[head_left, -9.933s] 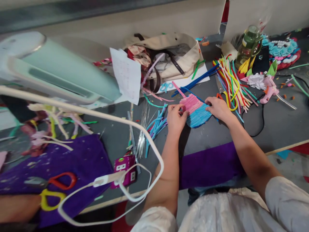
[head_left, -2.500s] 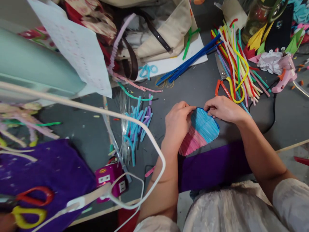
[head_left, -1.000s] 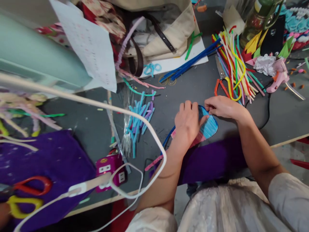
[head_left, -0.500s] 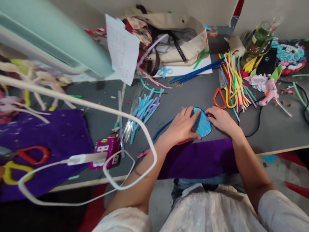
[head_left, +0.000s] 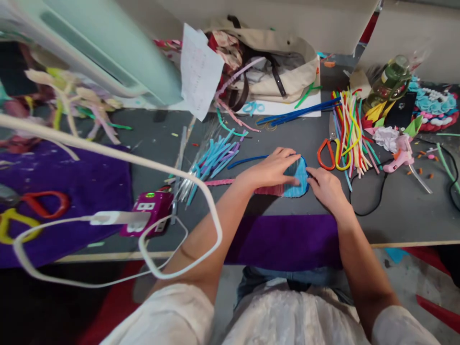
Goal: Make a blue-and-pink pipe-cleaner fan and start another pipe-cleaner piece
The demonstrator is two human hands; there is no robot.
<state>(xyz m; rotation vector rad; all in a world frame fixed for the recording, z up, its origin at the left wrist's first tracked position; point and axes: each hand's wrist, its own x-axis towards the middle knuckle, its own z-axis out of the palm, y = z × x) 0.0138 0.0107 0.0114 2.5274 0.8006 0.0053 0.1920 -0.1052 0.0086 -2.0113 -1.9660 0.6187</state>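
Note:
A light blue, ridged flat piece (head_left: 301, 184) with a rounded outline lies on the grey table, and a pink part (head_left: 268, 190) joins its left side. A dark blue pipe cleaner (head_left: 247, 161) runs in from the left and follows the piece's upper and right edge. My left hand (head_left: 273, 168) rests over the piece, thumb and fingers stretched apart, covering its middle. At the right edge, my right hand (head_left: 326, 188) pinches the dark blue pipe cleaner against the rim. A pink strip (head_left: 219, 182) sticks out left, passing under my left wrist.
Scissors (head_left: 326, 154) and a pile of coloured pipe cleaners (head_left: 350, 134) lie to the right, with a pink glue gun (head_left: 398, 155) beyond. Blue pipe cleaners (head_left: 215, 155) lie left. A white cable (head_left: 168, 167) loops in front, near a purple power socket (head_left: 153, 211). Purple cloth (head_left: 283, 239) covers the near edge.
The piece has turned on the table, and its pink part shows more. My left hand has flattened with its fingers pointing right. My right hand stays at the right edge. The camera view has shifted.

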